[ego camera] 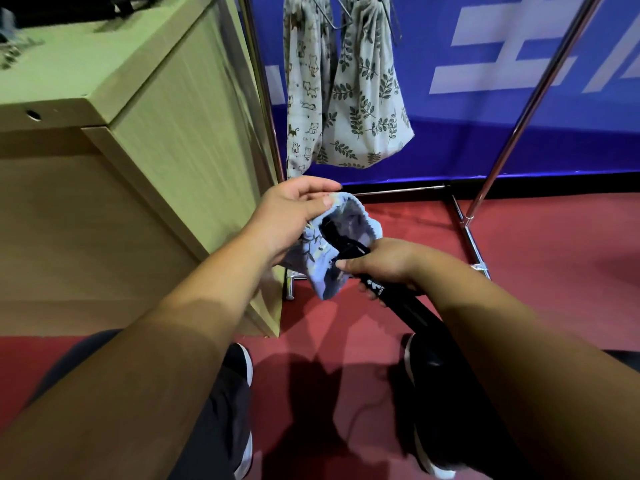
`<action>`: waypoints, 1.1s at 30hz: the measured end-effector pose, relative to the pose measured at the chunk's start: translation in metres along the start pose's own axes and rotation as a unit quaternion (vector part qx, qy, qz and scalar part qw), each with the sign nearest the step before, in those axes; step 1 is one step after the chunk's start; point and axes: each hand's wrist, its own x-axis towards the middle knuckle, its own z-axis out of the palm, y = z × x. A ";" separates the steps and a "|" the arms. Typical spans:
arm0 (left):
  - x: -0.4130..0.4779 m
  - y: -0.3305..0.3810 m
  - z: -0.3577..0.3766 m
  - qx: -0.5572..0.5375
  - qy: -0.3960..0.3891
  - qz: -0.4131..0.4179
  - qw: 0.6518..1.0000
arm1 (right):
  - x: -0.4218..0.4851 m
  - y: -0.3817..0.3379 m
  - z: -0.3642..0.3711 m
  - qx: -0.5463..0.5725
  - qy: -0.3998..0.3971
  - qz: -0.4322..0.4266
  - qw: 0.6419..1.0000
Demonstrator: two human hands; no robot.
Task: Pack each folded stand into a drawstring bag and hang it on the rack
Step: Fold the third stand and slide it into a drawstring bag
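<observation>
The left hand [294,216] pinches the blue bag [325,275] open; the right hand [382,265] grips the black stand [408,308], tip inside.

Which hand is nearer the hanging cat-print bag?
Left. The left hand, holding the blue bag, is just below the cat-print bag; the right hand, gripping the stand, is lower and rightward.

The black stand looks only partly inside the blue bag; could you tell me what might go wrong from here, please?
1. The left hand pinches the blue bag only at its rim, so the mouth could fold shut and the black stand might catch on the fabric.
2. Much of the stand sticks out below the right hand; if that grip loosens, the stand could drop onto the red floor.
</observation>
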 end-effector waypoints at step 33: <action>-0.011 0.003 0.002 0.227 -0.132 0.001 0.965 | -0.017 -0.017 -0.011 0.445 -0.100 -0.053 0.888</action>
